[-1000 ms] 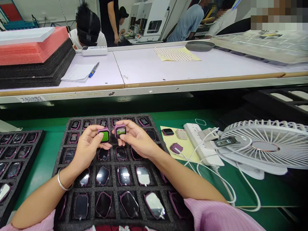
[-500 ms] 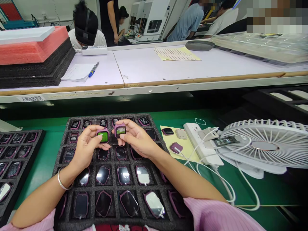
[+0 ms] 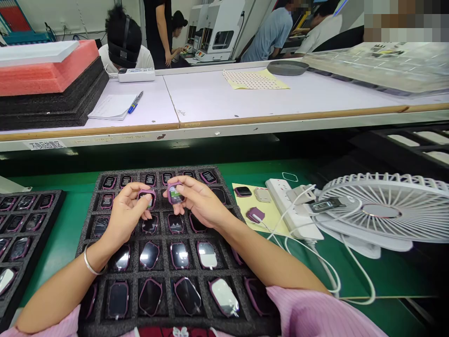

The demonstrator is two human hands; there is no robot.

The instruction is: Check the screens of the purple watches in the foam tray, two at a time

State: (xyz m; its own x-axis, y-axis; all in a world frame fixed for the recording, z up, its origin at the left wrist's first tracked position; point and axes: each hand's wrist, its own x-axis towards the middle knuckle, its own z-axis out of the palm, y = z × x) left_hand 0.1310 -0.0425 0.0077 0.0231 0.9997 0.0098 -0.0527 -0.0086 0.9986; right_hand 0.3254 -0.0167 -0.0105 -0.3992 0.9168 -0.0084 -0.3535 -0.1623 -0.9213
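Observation:
My left hand grips a purple-framed smartwatch body, its thumb lying over part of the screen. A second purple smartwatch body is pinched in my right hand, with a green and white picture lit on its screen and a thumb across the glass. Both watches are held a short way apart, above a dark grey foam tray. Purple-cased watches sit in the tray's compartments, several with white text on their screens, others dark or reflecting light. My forearms hide some compartments.
Left stands another foam tray of watches. At right are a yellow sheet with small parts, a white power strip, loose white cables and a white fan. A raised shelf runs behind; people are beyond it.
The left watch's screen has gone from green to mostly dark with text, and that watch is turned slightly. The right watch's screen now shows a different picture, with the thumb further onto it.

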